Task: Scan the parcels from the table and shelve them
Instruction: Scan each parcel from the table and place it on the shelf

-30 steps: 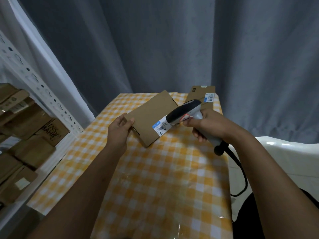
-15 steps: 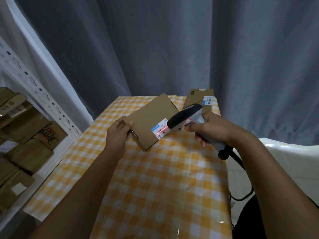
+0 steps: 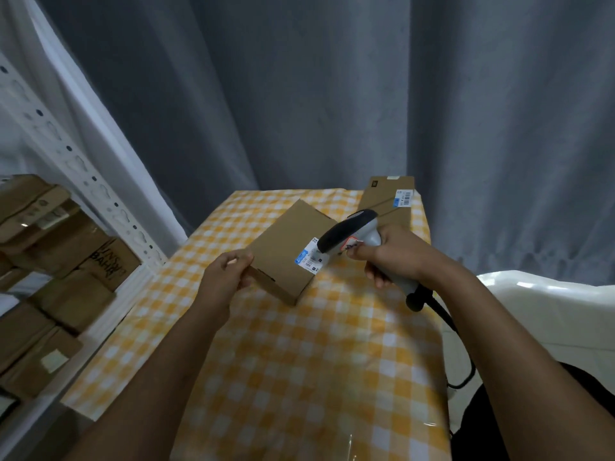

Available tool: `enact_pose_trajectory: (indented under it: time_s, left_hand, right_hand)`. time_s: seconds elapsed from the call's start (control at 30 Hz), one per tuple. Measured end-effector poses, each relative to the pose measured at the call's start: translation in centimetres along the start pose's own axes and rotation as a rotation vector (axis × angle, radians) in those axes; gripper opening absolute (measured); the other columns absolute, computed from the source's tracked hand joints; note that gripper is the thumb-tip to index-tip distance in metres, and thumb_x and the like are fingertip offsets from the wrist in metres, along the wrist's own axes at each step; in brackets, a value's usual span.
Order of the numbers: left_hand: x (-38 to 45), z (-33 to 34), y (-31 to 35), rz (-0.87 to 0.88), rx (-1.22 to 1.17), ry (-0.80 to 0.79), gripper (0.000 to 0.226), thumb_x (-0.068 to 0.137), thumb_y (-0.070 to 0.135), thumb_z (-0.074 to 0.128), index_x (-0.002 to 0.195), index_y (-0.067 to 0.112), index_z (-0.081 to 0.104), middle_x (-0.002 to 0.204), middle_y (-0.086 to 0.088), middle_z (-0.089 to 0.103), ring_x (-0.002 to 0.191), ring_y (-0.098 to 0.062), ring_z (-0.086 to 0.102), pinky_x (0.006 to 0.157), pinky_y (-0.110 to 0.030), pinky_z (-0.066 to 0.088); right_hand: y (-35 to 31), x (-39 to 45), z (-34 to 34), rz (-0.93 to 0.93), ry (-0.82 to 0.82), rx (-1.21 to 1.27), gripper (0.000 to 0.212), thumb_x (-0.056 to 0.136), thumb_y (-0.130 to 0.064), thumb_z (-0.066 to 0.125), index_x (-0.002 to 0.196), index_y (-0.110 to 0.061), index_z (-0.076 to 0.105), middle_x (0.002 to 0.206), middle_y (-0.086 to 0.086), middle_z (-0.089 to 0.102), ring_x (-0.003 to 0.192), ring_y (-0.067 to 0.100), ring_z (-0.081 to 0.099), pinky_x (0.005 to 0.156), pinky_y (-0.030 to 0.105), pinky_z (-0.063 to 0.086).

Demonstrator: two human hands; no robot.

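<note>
Left hand [image 3: 222,273] pinches flat brown cardboard parcel [image 3: 289,248] on the table's yellow-checked cloth [image 3: 299,361]; right hand [image 3: 392,257] grips grey-black handheld scanner [image 3: 349,235] over its barcode label [image 3: 310,257].

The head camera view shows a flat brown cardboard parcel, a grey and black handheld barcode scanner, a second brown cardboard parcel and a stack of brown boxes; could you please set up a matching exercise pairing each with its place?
Things:
1. flat brown cardboard parcel
2. grey and black handheld barcode scanner
3. second brown cardboard parcel
4. stack of brown boxes

Places:
A. on the white metal shelf
B. gripped in the right hand
C. at the table's far right corner
D. held at its edge by the left hand

Pairs: 1-D, 2-B, 3-C, 4-A
</note>
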State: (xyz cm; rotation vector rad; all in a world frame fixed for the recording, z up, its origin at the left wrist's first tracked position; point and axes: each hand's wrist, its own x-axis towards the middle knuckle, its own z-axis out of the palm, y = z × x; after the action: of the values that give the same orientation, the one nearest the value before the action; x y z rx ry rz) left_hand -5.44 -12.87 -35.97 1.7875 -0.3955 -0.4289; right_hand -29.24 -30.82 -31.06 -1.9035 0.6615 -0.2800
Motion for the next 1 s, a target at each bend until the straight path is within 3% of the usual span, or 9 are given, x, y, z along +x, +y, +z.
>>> enact_pose_trajectory:
  time_s: [0.1,0.23,0.33,0.43,0.53,0.63,0.73,0.87,1.0]
  left_hand:
    - [-2.0,-2.5,-0.6,-0.051,-0.024,-0.033,0.022,0.101,0.024,0.061,0.118,0.012,0.068,0.114,-0.007,0.069,0.096,-0.018,0.067,0.076,-0.029,0.056]
    - [-4.9,-7.7,-0.7,0.056,0.009,0.039,0.019,0.102,0.019,0.058,0.119,0.02,0.067,0.111,-0.014,0.068,0.091,-0.019,0.068,0.074,-0.029,0.058]
    - [-6.9,-11.8,-0.7,0.207,0.124,0.134,0.025,0.101,0.017,0.06,0.114,0.037,0.067,0.106,-0.026,0.062,0.083,-0.018,0.066,0.073,-0.03,0.061]
    - [-9.4,-15.1,-0.4,0.336,0.172,0.234,0.04,0.101,0.017,0.06,0.115,0.054,0.062,0.105,-0.018,0.064,0.082,-0.016,0.068,0.078,-0.038,0.062]
    - [-11.7,-17.9,0.1,0.457,0.188,0.352,0.05,0.103,0.023,0.056,0.121,0.069,0.052,0.124,-0.006,0.058,0.1,-0.019,0.068,0.079,-0.033,0.062]
    - [-13.4,-20.2,0.4,0.526,0.103,0.465,0.042,0.105,0.028,0.052,0.134,0.059,0.05,0.137,-0.006,0.051,0.11,-0.025,0.067,0.088,-0.044,0.061]
    - [-14.8,-21.7,1.0,0.545,-0.061,0.584,0.034,0.106,0.028,0.049,0.135,0.044,0.057,0.136,-0.009,0.049,0.113,-0.021,0.065,0.088,-0.035,0.061]
    - [-15.6,-23.1,1.8,0.491,-0.314,0.642,0.02,0.107,0.02,0.047,0.118,0.021,0.064,0.134,0.004,0.051,0.119,-0.007,0.059,0.087,-0.023,0.058]
    - [-15.3,-24.3,2.1,0.427,-0.46,0.69,0.016,0.107,0.014,0.046,0.099,0.022,0.058,0.12,0.007,0.052,0.109,-0.005,0.057,0.092,-0.027,0.057]
  right_hand:
    - [-1.7,-0.1,2.0,-0.034,-0.063,-0.04,0.034,0.097,-0.031,0.061,0.076,-0.004,0.067,0.054,0.003,0.066,0.045,0.015,0.06,0.047,0.02,0.047]
    - [-5.2,-0.7,5.4,-0.09,-0.146,-0.083,0.041,0.096,-0.036,0.062,0.066,-0.008,0.064,0.051,0.002,0.066,0.044,0.014,0.06,0.05,0.02,0.049]
    - [-8.1,-1.0,8.1,-0.134,-0.16,-0.108,0.03,0.093,-0.033,0.066,0.085,-0.005,0.068,0.059,0.004,0.07,0.044,0.016,0.062,0.05,0.023,0.052]
    - [-10.9,-1.5,11.0,-0.185,-0.152,-0.144,0.029,0.092,-0.033,0.067,0.094,-0.004,0.069,0.062,0.004,0.072,0.045,0.016,0.064,0.051,0.026,0.053]
    - [-13.5,-2.4,14.0,-0.251,-0.158,-0.179,0.028,0.092,-0.035,0.065,0.093,-0.008,0.07,0.062,0.002,0.072,0.046,0.015,0.065,0.049,0.024,0.049]
    - [-15.7,-3.2,16.3,-0.299,-0.173,-0.192,0.025,0.092,-0.035,0.065,0.094,-0.01,0.07,0.062,0.001,0.072,0.047,0.015,0.065,0.047,0.022,0.047]
    - [-17.1,-4.0,17.7,-0.329,-0.186,-0.228,0.024,0.092,-0.036,0.065,0.093,-0.013,0.07,0.065,0.001,0.073,0.048,0.015,0.066,0.048,0.021,0.047]
    - [-17.6,-4.7,19.0,-0.335,-0.225,-0.254,0.026,0.092,-0.038,0.065,0.094,-0.012,0.072,0.065,0.002,0.074,0.051,0.017,0.069,0.052,0.025,0.051]
    - [-18.0,-5.0,19.9,-0.333,-0.243,-0.288,0.025,0.092,-0.036,0.066,0.093,-0.011,0.07,0.065,0.002,0.074,0.05,0.016,0.068,0.051,0.025,0.051]
